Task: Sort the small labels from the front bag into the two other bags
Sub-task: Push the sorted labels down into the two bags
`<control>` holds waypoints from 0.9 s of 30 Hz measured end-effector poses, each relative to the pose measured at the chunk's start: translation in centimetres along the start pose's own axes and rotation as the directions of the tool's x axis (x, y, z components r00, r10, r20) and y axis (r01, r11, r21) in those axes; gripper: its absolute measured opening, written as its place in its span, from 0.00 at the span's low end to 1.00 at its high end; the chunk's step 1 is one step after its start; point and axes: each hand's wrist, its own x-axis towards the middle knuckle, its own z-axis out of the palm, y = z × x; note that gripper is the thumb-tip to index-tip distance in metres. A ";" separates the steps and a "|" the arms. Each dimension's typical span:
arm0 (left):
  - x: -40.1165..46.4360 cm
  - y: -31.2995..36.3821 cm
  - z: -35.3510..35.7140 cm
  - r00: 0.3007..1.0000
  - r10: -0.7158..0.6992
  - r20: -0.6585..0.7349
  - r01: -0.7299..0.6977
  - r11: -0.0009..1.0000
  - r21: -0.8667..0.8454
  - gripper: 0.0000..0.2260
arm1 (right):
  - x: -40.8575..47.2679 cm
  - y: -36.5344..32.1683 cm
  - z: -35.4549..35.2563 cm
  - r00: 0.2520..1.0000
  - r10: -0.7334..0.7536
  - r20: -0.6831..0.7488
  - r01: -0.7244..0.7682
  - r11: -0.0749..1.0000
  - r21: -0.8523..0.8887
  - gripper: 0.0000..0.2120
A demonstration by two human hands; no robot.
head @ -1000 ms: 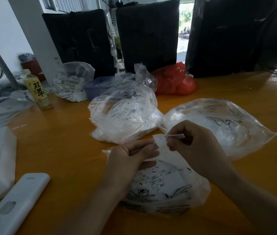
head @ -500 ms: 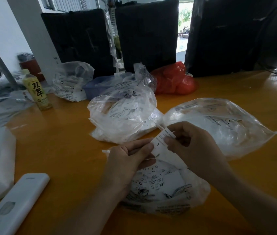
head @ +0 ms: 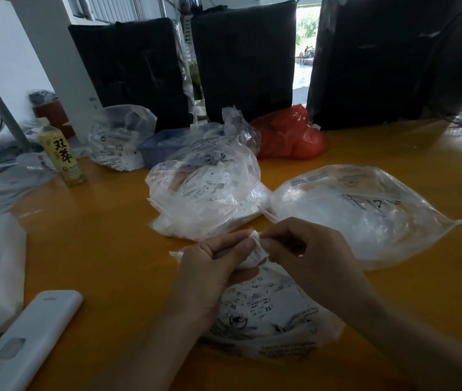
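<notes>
Hands are meeting at lower centre of the head view, left hand [head: 210, 266] and right hand [head: 309, 258] both pinching 1 small label [head: 256, 249] above the front bag [head: 269, 311], probably reading it before choosing between the 2 bags [head: 204, 193] [head: 359, 213] lying behind.

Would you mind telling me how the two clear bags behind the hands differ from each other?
The middle bag bulges tall and crumpled, while the right bag lies lower and spreads wider. Through the middle bag many small printed labels show; the right bag's contents look pale and blurred, so I cannot make them out. The middle bag's top is bunched upward; the right bag tapers to a flat corner at the right. Both are clear plastic with printing, resting on the orange table.
</notes>
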 end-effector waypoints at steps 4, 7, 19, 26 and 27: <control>-1.1 1.2 0.5 0.973 0.222 -0.060 -0.196 0.936 0.293 0.06 | 0.4 -0.2 -0.7 0.992 -0.039 -0.121 0.036 0.999 -0.029 0.03; -1.4 3.9 0.4 0.775 0.629 0.067 -0.525 0.581 0.622 0.04 | 1.3 0.2 -2.2 0.960 -0.078 -0.270 0.024 0.980 -0.199 0.02; 9.8 6.2 -2.2 0.827 0.562 0.020 -0.049 0.037 0.998 0.07 | 1.8 0.9 -3.4 0.872 -0.122 0.474 0.399 0.737 -0.545 0.15; 8.6 6.0 -2.0 0.929 0.362 0.077 -0.090 0.019 0.996 0.22 | 2.9 3.8 -6.0 0.982 0.181 -0.057 -0.153 0.578 -0.802 0.10; 8.4 5.9 -1.9 0.938 0.337 0.079 -0.081 -0.009 0.997 0.27 | 2.8 4.3 -6.2 0.960 0.279 -0.016 -0.170 0.538 -0.826 0.11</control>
